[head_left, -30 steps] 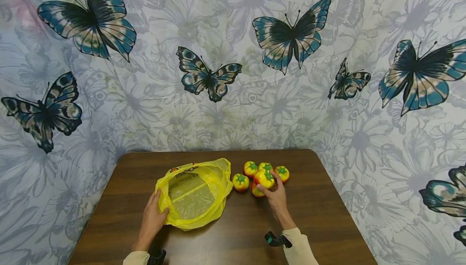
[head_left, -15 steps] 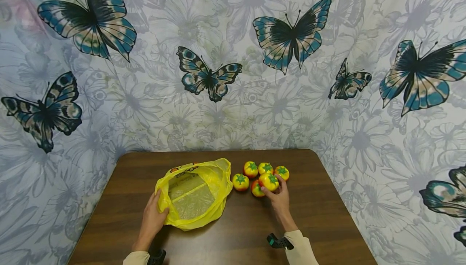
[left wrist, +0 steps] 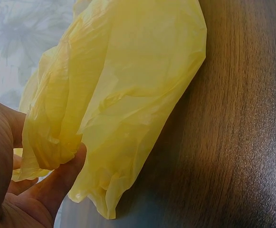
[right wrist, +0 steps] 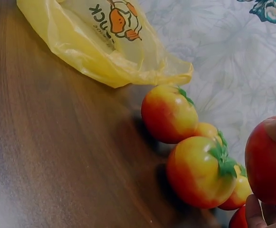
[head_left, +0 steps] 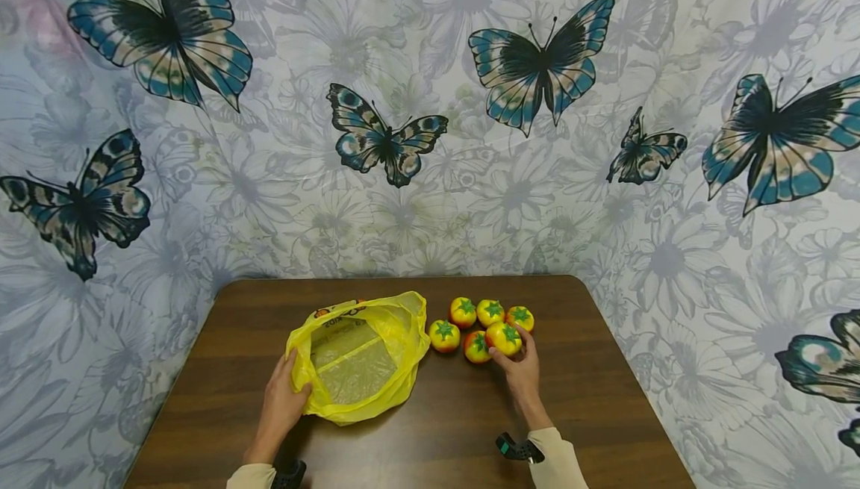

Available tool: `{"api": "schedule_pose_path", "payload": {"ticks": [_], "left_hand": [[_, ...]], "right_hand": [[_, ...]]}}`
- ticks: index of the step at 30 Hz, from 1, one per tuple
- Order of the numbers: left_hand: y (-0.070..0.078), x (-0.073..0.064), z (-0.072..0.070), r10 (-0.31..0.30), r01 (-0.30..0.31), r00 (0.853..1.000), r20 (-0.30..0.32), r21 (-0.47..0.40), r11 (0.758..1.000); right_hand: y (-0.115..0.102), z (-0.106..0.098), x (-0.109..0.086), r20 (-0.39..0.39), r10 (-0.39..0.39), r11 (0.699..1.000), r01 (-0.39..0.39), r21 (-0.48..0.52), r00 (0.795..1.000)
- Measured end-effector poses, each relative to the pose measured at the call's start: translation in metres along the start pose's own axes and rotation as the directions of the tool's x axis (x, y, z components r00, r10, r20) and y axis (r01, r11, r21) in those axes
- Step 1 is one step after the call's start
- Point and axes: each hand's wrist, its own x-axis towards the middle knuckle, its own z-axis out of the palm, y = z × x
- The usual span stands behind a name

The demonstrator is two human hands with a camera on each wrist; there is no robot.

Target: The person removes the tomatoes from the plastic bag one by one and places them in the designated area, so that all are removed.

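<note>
A yellow plastic bag [head_left: 410,381] lies on the table with its mouth spread wide and facing up. My left hand [head_left: 282,403] grips its left rim; in the left wrist view the thumb and fingers pinch the thin film [left wrist: 57,137]. To the right of the bag, my right hand [head_left: 522,373] holds a red-and-yellow tomato [head_left: 504,339] with a green leafy top, thumb and fingers at its sides. Several similar tomatoes [head_left: 463,312] stand grouped beside and behind it. The right wrist view shows the held tomato [right wrist: 266,166] at the right edge, partly cut off.
The brown wooden table [head_left: 571,399] has its far edge against a wall covering [head_left: 282,131] printed with butterflies and flowers. One tomato [head_left: 444,336] stands right at the bag's right side. A dark band [head_left: 517,448] is on the right wrist.
My right hand has moved the tomato right and slightly nearer, from over the group to the right of the front tomato. The left hand and the bag have stayed in place.
</note>
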Motion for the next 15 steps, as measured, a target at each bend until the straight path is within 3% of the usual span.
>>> {"api": "schedule_pose_path", "payload": {"ticks": [15], "left_hand": [[-0.002, -0.001, 0.001, 0.028, -0.028, 0.999, -0.028, 0.003, 1.0]], "right_hand": [[0.014, -0.006, 0.002, -0.045, 0.035, 0.999, -0.035, 0.006, 0.998]]}}
